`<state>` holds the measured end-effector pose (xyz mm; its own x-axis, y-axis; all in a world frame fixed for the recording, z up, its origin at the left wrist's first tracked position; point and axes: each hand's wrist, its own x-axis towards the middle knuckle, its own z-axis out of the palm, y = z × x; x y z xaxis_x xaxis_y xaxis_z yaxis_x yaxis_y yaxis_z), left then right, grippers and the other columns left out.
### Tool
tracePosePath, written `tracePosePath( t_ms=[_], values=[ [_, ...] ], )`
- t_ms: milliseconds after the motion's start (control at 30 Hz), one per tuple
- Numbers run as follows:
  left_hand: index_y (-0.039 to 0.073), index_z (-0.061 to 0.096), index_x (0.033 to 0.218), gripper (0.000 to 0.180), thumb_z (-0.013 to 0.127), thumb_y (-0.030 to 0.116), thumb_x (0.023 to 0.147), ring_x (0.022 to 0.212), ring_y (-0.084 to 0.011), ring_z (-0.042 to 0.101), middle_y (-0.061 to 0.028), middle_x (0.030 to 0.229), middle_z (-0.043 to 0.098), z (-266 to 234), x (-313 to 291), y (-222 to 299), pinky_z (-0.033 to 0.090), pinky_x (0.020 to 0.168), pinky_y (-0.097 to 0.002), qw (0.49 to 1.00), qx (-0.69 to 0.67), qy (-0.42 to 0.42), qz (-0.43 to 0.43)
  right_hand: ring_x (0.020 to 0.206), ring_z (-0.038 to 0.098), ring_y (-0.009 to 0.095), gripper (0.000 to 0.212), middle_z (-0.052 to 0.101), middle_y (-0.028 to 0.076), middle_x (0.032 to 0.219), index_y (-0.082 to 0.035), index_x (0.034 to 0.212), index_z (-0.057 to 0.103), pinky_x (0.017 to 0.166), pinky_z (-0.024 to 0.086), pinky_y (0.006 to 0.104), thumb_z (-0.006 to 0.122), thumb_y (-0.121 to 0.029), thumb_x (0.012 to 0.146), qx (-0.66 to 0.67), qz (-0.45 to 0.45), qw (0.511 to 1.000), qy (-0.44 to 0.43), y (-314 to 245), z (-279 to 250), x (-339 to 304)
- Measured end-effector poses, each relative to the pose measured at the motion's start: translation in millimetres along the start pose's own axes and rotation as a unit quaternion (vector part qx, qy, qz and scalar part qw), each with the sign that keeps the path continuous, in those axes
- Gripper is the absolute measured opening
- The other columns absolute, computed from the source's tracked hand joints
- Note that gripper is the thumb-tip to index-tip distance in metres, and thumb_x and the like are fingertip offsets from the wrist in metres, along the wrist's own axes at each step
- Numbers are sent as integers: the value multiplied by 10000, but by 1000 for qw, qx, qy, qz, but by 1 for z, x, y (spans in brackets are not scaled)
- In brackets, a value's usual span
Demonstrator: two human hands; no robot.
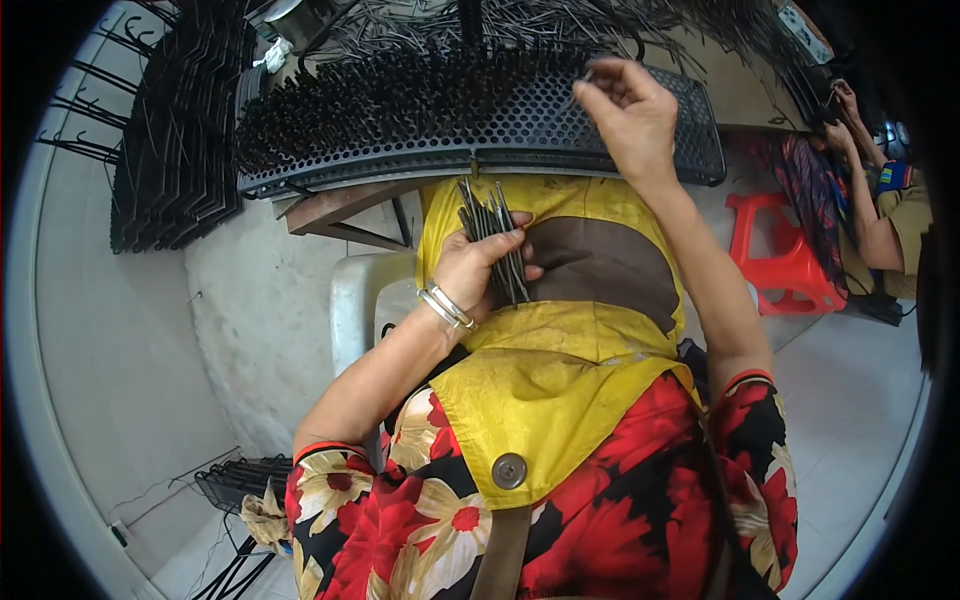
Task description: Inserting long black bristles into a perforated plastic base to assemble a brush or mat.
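My left hand [480, 255] is closed around a bundle of thin dark metal rods [490, 215], held upright over my lap. Ahead of me lies a long black perforated rack [560, 125], its left and middle holes packed with upright dark rods [380, 100]. My right hand [635, 115] is over the rack's right part, where bare holes show. Its thumb and forefinger are pinched together on what looks like one thin rod, mostly hidden by the fingers.
Loose rods [640, 35] are heaped behind the rack. Stacked black racks [180, 150] stand at the left wall. A yellow apron [560, 380] covers my lap. At right are a red stool [780, 255] and another person [880, 220] with raised hands.
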<state>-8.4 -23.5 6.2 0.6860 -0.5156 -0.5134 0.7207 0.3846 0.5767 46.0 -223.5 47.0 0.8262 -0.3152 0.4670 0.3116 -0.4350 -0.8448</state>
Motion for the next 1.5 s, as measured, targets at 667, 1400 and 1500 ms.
tracePosePath(
  t_ms=[667, 1400, 1500],
  values=[
    [-27, 564, 905, 201, 642, -17, 720, 621, -194, 594, -92, 718, 588, 4, -2, 3, 531, 537, -316, 998, 23, 59, 27, 643, 572, 303, 190, 574, 149, 713, -6, 929, 601, 586, 475, 372, 606, -65, 748, -371, -265, 878, -143, 14, 32, 25],
    [-41, 501, 1021, 219, 522, 48, 822, 699, -206, 597, -141, 838, 596, 0, -1, 1, 518, 569, -315, 1000, 3, 11, 17, 575, 533, 46, 167, 605, 14, 693, -3, 887, 616, 507, 425, 192, 669, -68, 742, -73, -214, 969, 99, 6, 26, 26],
    [-40, 515, 978, 184, 532, 49, 818, 695, -206, 598, -141, 833, 600, 2, -2, 3, 518, 562, -315, 1000, 11, 15, 24, 570, 561, 98, 146, 615, 57, 717, -8, 865, 612, 522, 444, 212, 660, -52, 734, -133, -284, 945, 90, 15, 32, 31]
  ],
)
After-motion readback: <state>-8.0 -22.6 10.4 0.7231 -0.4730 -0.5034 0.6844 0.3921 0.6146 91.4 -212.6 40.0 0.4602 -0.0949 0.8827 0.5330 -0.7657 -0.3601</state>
